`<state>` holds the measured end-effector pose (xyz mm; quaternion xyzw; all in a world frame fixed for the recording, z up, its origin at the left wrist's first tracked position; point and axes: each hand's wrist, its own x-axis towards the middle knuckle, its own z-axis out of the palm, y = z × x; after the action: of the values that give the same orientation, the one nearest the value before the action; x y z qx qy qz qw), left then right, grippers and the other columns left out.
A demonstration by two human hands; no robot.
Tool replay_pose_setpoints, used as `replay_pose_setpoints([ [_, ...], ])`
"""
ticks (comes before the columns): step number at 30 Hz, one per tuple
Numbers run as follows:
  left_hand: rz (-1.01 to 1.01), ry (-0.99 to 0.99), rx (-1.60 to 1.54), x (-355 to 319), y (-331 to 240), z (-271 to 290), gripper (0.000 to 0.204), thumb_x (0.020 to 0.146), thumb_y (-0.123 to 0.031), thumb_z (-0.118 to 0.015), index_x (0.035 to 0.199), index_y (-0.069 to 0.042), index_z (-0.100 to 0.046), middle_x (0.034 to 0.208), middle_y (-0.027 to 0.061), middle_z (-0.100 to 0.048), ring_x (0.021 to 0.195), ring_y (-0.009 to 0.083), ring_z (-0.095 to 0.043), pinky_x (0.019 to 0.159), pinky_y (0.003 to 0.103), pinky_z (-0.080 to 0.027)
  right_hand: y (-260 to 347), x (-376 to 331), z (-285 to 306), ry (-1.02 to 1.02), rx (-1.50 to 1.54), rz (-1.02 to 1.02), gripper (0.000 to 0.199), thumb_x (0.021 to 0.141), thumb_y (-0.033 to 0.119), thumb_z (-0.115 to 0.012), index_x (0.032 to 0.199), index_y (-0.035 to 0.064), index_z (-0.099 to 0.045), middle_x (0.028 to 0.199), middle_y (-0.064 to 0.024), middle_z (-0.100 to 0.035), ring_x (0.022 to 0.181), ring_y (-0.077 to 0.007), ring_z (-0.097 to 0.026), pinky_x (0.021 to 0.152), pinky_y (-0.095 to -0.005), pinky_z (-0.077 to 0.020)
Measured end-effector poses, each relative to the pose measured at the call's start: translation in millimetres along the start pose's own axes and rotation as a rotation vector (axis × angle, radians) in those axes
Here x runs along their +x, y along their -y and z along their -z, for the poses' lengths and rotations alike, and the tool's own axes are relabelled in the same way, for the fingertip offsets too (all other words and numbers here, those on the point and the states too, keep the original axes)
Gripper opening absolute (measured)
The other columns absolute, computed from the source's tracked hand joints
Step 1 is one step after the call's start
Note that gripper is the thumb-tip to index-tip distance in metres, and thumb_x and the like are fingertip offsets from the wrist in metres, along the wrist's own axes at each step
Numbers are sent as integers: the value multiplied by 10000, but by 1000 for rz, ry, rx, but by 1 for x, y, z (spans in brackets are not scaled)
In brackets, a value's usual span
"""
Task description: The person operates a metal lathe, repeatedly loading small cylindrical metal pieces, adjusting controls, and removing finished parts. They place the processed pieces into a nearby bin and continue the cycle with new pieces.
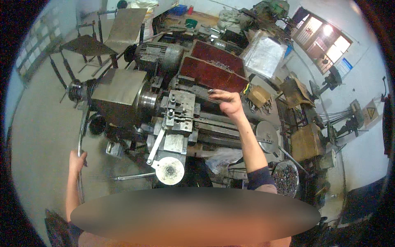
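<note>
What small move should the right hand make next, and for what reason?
Perhaps bring the right hand leftward to the spindle: its fingertips seem to hold a small metal piece, and the left hand grips the long metal bar.

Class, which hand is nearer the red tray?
The right hand, raised by the tray; the left hand is farther off, gripping a long bar.

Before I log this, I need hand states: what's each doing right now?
Left hand: closed around a metal rod.
Right hand: pinching a small piece, apparently metal.
</note>
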<state>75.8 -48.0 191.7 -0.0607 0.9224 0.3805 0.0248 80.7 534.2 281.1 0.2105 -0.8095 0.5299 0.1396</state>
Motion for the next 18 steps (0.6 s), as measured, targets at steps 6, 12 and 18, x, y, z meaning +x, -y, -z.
replay_pose_setpoints([
  [6, -35, -52, -134, -9, -1, 1, 183, 697, -135, -561, 614, 20, -512, 451, 85, -501, 384, 156, -503, 375, 277, -404, -11, 61, 59, -443, -708, -59, 522, 588, 72, -552, 1109, 100, -533, 1219, -178, -430, 989, -226, -529, 852, -287, -399],
  [12, -57, -53, -108, -4, 21, -2, 207, 716, -172, -582, 665, 24, -542, 459, 74, -511, 398, 175, -496, 432, 300, -407, 0, -18, 41, -262, -564, -74, 443, 556, 137, -593, 995, 78, -597, 1168, -156, -477, 823, -200, -580, 730, -293, -461],
  [18, 24, 76, -284, 22, 45, -2, 229, 740, -177, -589, 739, 37, -509, 512, 88, -493, 394, 169, -459, 421, 319, -422, 6, -260, 81, -519, -519, -725, 317, 609, 127, -549, 894, 2, -612, 786, -90, -630, 728, -144, -574, 686, -250, -445],
])
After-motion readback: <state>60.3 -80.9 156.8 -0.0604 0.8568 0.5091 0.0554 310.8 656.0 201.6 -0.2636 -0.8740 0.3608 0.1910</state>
